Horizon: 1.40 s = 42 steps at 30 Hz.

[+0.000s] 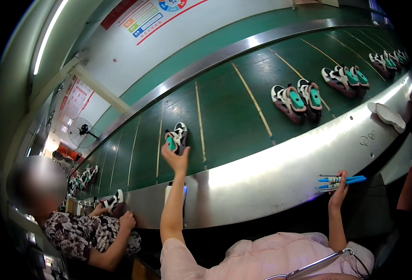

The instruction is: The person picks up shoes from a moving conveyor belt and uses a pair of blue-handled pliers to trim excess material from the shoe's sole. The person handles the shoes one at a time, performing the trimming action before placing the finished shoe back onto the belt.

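Observation:
Reaching out over the green conveyor belt (224,126), my left hand (175,160) is closed on the heel end of a sneaker (181,133). The sneaker is white, black and pink with a teal insole, and its toe points away from me. My fingertips are partly hidden behind the shoe. At the right, beside the metal edge, my right hand (338,189) grips a bundle of blue pens (355,179). Pale bands are wound round the bundle, and a thin metal rod sticks out of it.
More sneaker pairs (295,102) stand on the belt to the right. A broad metal rim (262,186) runs along the near side, with a whitish shoe-shaped piece (387,115) on it. A co-worker (89,233) at the left handles another sneaker (114,202). A fan (82,130) stands beyond.

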Each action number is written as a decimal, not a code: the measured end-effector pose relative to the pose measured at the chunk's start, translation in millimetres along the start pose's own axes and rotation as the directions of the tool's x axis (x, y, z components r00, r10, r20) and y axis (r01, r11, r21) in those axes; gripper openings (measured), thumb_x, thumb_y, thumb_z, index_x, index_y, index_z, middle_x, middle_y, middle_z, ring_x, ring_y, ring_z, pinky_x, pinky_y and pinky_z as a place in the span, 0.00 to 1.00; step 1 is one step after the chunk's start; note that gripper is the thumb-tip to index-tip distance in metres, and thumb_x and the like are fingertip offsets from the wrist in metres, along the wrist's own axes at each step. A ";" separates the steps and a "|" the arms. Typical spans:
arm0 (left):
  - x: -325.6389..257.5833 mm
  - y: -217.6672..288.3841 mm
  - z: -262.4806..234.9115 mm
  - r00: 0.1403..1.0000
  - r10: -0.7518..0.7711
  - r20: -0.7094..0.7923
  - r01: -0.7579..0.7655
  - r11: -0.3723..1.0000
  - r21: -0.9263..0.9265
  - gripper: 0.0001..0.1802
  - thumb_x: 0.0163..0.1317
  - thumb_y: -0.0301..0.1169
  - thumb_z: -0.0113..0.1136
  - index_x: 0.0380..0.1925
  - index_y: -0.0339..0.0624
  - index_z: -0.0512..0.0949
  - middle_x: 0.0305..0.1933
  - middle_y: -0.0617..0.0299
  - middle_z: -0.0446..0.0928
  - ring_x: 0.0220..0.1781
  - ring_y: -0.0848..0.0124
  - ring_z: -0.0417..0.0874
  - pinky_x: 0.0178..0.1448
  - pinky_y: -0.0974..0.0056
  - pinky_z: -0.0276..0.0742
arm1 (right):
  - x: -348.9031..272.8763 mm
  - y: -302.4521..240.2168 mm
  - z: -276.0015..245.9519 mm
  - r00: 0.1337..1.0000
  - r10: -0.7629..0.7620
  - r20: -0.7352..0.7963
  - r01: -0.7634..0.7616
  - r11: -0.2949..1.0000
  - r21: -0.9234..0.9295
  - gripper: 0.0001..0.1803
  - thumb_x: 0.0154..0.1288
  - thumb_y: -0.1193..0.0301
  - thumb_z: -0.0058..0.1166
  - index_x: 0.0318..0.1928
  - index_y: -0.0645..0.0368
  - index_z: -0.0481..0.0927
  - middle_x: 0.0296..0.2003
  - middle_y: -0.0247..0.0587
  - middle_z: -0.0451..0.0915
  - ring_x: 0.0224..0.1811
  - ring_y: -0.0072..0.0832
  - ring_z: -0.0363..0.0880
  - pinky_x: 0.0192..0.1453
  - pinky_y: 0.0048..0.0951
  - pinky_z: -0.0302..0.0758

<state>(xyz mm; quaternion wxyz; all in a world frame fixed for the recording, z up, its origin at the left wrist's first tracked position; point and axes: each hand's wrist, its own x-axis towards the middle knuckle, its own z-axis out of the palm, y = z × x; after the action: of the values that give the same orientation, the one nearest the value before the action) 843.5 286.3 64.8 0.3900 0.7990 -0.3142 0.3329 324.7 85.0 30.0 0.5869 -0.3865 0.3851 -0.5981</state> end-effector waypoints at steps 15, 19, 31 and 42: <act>10.4 -38.3 33.7 0.935 -0.354 0.024 0.340 0.913 0.225 0.37 0.30 0.47 0.74 0.45 0.49 0.76 0.29 0.53 0.81 0.35 0.54 0.81 0.40 0.57 0.76 | -5.2 24.5 64.3 0.992 0.028 0.121 -0.044 0.990 0.132 0.13 0.68 0.58 0.38 0.28 0.49 0.64 0.20 0.24 0.60 0.14 0.10 0.57 0.14 0.13 0.52; 19.1 -1.2 -23.6 0.904 -0.251 0.345 0.208 0.965 0.157 0.30 0.31 0.49 0.73 0.33 0.41 0.80 0.28 0.52 0.80 0.33 0.54 0.81 0.37 0.56 0.76 | -11.3 23.0 68.8 0.978 0.070 0.196 -0.101 0.984 0.149 0.12 0.68 0.60 0.38 0.28 0.50 0.64 0.20 0.24 0.59 0.14 0.10 0.56 0.14 0.14 0.52; -144.4 194.5 -117.9 0.892 -0.163 0.421 0.216 0.973 -0.081 0.37 0.42 0.38 0.71 0.52 0.35 0.70 0.40 0.48 0.78 0.40 0.55 0.81 0.41 0.61 0.76 | -12.5 24.2 70.4 0.983 0.042 0.181 -0.069 0.987 0.145 0.12 0.68 0.60 0.38 0.28 0.51 0.64 0.19 0.24 0.59 0.13 0.11 0.57 0.12 0.14 0.54; -79.7 187.4 -147.5 0.466 -0.086 0.880 0.248 0.968 -0.037 0.22 0.58 0.44 0.55 0.48 0.42 0.74 0.40 0.49 0.78 0.41 0.56 0.80 0.45 0.59 0.73 | -16.5 22.7 69.6 0.978 0.037 0.207 -0.058 0.994 0.092 0.12 0.67 0.59 0.39 0.30 0.50 0.66 0.20 0.24 0.61 0.15 0.10 0.59 0.14 0.13 0.56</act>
<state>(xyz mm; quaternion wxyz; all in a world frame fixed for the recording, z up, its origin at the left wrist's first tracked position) 612.1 335.0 150.5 0.2695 0.8496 -0.4141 -0.1847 397.8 100.7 37.2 0.6559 -0.4078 0.3019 -0.5589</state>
